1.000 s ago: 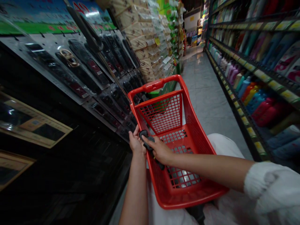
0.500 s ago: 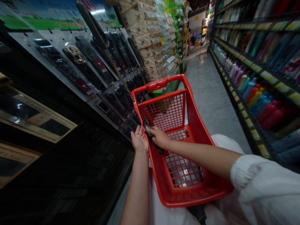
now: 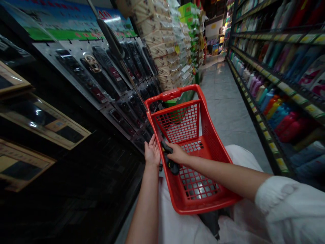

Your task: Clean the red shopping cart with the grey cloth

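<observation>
A red plastic shopping basket (image 3: 220, 142) with grid walls stands in front of me, tilted in view. My right hand (image 3: 179, 154) reaches over it and is closed on a black handle-like object (image 3: 173, 166) with a small yellow mark, along the inside of the left wall. What the object is exactly, I cannot make out. My left hand (image 3: 152, 154) is outside the same wall, palm up, fingers stretched, close to or touching the rim. A thin rod with a dark grip (image 3: 111, 37) slants down to the basket's far left corner.
Packaged belts (image 3: 101, 74) hang on a panel at the left, above dark framed boxes (image 3: 63, 122). Stacked beige packs (image 3: 162, 44) rise behind the basket. Shelves of bottles (image 3: 276, 105) line the right side, and a grey tiled aisle (image 3: 223, 105) runs between.
My right hand has moved a little toward me along the left wall with the black object, more of which now shows. My left hand stays beside the rim, and the view has shifted slightly.
</observation>
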`<state>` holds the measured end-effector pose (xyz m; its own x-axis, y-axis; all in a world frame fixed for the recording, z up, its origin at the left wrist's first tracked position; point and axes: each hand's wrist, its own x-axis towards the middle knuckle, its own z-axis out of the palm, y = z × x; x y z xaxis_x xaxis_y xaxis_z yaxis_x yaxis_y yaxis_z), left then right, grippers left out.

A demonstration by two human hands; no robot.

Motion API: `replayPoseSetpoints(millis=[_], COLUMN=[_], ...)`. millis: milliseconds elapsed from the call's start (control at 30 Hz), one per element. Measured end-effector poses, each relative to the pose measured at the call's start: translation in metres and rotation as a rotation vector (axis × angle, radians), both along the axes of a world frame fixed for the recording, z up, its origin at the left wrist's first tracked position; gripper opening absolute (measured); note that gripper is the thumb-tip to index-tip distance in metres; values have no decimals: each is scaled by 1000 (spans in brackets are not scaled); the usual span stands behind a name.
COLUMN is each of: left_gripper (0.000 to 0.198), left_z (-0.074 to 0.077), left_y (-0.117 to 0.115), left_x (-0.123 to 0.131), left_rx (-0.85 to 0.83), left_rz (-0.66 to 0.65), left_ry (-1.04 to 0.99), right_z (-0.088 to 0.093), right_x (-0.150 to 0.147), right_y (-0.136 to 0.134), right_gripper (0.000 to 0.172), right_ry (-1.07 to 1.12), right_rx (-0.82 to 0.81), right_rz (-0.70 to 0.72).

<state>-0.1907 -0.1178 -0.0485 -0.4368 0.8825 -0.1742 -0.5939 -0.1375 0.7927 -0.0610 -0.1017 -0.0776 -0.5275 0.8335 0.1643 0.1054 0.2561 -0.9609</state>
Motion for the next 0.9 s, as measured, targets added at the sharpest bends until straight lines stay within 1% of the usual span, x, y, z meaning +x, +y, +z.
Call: replayPoseSetpoints(millis=[67, 133, 167, 233, 300, 367, 433, 500, 567, 633, 700, 800, 867, 900], left_gripper=[57, 57, 57, 56, 52, 45, 38, 34, 29, 28, 28, 31, 39, 45], left_z=[0, 1, 2, 2, 2, 1, -1, -4, -7, -11, -14, -16, -16, -15], left_y=[1, 2, 2, 2, 1, 1, 1, 3, 5, 8, 9, 7, 6, 6], left_x=[1, 3, 4, 7, 10, 12, 12, 10, 6, 2, -2, -4, -2, -1], left_rx=[-16, -33, -39, -45, -47, -48, -47, -35, -16, -3, -1, 34, 51, 50], left_rz=[12, 35, 46, 65, 82, 89, 81, 68, 64, 72, 54, -29, -76, -87], left_ry=[12, 14, 13, 10, 18, 38, 51, 51, 61, 79, 82, 69, 104, 147], right_z=[3, 3, 2, 0, 1, 5, 13, 23, 32, 38, 38, 28, 18, 13], right_x=[8, 24, 33, 49, 55, 51, 38, 23, 14, 13, 22, 41, 51, 54], right_y=[-9, -33, -47, -71, -82, -75, -53, -26, -5, 2, -7, -37, -54, -59], right_gripper=[66, 62, 61, 60, 62, 63, 61, 58, 52, 47, 45, 49, 53, 53], right_ry=[-2, 6, 18, 26, 45, 55, 22, -55, -162, -252, -278, -207, -116, -59], right_rx=[-13, 5, 12, 26, 63, 129, 214, 301, 368, 412, 433, 425, 365, 306], right_rz=[124, 201, 220, 204, 168, 131, 87, 50, 47, 84, 160, 271, 312, 325])
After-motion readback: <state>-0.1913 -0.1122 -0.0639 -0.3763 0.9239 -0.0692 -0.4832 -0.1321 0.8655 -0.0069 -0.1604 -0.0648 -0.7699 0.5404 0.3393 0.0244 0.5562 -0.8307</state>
